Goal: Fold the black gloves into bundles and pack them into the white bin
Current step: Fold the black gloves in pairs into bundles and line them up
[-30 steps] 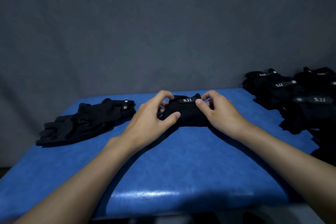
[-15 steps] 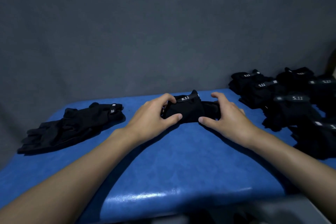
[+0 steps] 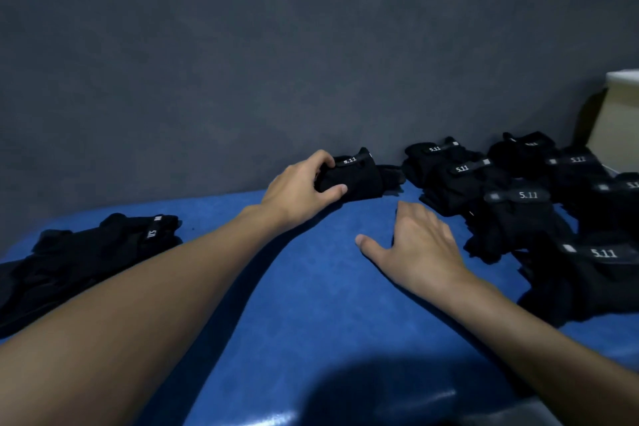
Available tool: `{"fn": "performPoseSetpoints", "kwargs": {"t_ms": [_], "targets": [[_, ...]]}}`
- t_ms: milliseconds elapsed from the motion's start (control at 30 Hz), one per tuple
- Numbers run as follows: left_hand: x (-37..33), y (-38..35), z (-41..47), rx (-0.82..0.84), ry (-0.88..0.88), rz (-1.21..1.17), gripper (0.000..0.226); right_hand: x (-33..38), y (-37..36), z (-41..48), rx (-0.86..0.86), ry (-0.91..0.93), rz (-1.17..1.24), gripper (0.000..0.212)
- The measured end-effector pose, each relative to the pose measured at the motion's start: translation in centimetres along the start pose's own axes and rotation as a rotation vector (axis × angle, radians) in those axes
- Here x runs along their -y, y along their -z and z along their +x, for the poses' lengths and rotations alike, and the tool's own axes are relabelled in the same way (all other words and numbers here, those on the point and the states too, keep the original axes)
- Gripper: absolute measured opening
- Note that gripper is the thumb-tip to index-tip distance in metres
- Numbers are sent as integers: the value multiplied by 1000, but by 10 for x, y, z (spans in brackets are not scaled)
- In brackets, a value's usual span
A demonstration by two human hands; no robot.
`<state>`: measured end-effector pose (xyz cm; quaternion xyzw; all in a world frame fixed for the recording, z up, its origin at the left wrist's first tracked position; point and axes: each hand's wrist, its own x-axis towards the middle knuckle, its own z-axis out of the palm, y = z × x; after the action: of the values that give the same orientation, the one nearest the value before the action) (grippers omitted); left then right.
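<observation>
- Clenched round the glove bundle, my left hand had its fingers curled over the top and its thumb pressed against the near face, a firm hold on the bundle's left end.
- Just right of my fingertips, on the bundle's upper edge, a white "5.11" label faced up, and some loose black fabric trailed out of the right end.
- Whether the bundle rested on the blue table or hung just above it, I could not tell. It was at the table's far edge, in front of the grey wall.
- My right hand was to the right of the grip and nearer to me, palm down, fingers relaxed and spread, thumb stuck out to the left — it held nothing.
- Right of the grip, just past the trailing fabric, lay the pile of folded gloves: several bundles touching and overlapping, labels up. My right fingertips were just beside its near-left edge.
- Far right of the grip, beyond the pile, a corner of the white bin showed at the edge of view.
- Left of the grip and nearer to me, well apart from the bundle, the loose gloves lay in a flat dark heap — partly hidden behind my left forearm.
</observation>
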<state>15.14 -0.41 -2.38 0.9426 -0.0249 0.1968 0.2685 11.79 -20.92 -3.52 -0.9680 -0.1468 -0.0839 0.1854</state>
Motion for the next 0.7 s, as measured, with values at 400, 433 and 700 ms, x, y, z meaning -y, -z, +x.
{"fn": "performPoseSetpoints", "kwargs": {"t_ms": [400, 433, 700], "targets": [[2, -4, 9, -14, 11, -73, 38, 4, 1, -2, 10, -3, -30, 72], [2, -2, 7, -13, 10, -80, 38, 4, 1, -2, 13, -4, -28, 71], [-3, 21, -21, -24, 37, -82, 41, 6, 4, -3, 47, 17, 0, 69]]}}
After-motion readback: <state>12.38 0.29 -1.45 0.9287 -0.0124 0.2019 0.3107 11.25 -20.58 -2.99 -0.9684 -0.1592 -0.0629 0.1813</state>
